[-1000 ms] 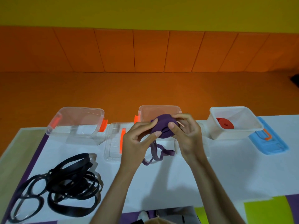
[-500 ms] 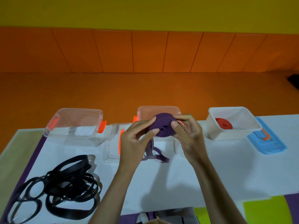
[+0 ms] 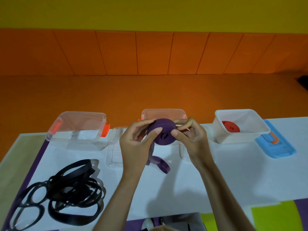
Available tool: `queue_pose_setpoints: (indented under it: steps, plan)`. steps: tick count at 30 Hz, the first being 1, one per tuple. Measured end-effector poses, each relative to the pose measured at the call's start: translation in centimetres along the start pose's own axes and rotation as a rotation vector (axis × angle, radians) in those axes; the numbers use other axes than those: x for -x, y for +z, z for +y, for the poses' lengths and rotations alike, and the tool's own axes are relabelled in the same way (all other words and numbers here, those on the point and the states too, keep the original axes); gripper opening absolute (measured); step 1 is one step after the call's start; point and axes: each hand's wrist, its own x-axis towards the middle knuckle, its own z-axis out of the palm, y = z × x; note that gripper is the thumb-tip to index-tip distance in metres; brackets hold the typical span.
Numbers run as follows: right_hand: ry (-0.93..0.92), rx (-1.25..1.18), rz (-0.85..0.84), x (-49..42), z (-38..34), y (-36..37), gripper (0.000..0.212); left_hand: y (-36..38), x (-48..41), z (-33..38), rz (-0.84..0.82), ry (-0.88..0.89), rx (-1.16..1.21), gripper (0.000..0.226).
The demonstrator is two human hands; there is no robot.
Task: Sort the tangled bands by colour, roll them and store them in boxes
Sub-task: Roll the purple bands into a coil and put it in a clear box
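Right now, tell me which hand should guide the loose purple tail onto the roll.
Left, probably. The tail hangs from the purple roll just beneath the left hand, while the right hand grips the roll's right side and can steady it.

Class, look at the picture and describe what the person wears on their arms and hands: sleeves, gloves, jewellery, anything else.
Nothing worn is visible. The left hand and right hand are bare: no gloves or rings, nails short and unpainted. The left forearm and right forearm carry no sleeve, watch or bracelet down to the picture's edge.
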Motion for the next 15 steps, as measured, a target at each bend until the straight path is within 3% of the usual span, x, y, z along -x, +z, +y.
queue_pose_setpoints:
  steps: [3,8,15]
  plan:
    - [-0.081,-0.015,0.036,-0.2,-0.6,0.0,0.019,0.4,0.7,-0.3,0.008,-0.013,0.021,0.024]
    - [-0.068,-0.046,0.039,0.1,-0.8,-0.6,0.022,-0.1,1.0,-0.4,-0.104,-0.058,-0.020,0.035]
    - [-0.025,-0.028,0.028,0.4,-1.2,-0.5,0.025,0.0,1.2,-0.3,0.009,-0.033,-0.005,0.027]
